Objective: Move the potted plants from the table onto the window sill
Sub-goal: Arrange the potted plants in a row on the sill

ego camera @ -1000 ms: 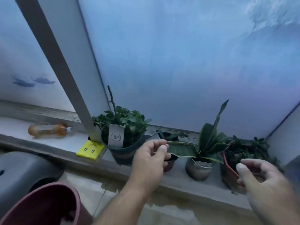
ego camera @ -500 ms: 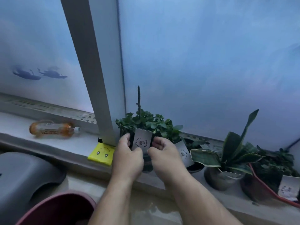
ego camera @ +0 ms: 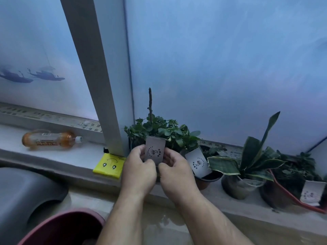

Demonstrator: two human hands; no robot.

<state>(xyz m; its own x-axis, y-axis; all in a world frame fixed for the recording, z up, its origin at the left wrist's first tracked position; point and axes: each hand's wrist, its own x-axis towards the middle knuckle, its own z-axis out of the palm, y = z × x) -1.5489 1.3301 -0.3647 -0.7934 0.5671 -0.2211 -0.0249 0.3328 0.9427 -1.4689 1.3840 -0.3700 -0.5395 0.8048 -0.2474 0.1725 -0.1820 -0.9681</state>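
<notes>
Several potted plants stand in a row on the window sill (ego camera: 79, 156). The leftmost, a bushy green plant (ego camera: 162, 131) with a bare upright stem, stands beside the window frame post. A grey card label (ego camera: 154, 150) stands in front of it. My left hand (ego camera: 138, 171) and my right hand (ego camera: 174, 171) pinch the label's lower corners from either side and hide the pot. To the right stand a small dark pot with a label (ego camera: 203, 172), a snake plant in a metal pot (ego camera: 247, 167), and a leafy plant in a red-rimmed pot (ego camera: 292, 188).
An orange plastic bottle (ego camera: 51, 139) lies on the sill at left. A yellow packet (ego camera: 108, 165) sits at the base of the frame post (ego camera: 104, 103). Below the sill are a grey rounded object (ego camera: 26, 191) and a dark red tub (ego camera: 62, 228).
My view swung left and closer to the bushy plant. Both hands moved from near the middle and right pots to this plant and took hold of its card label.
</notes>
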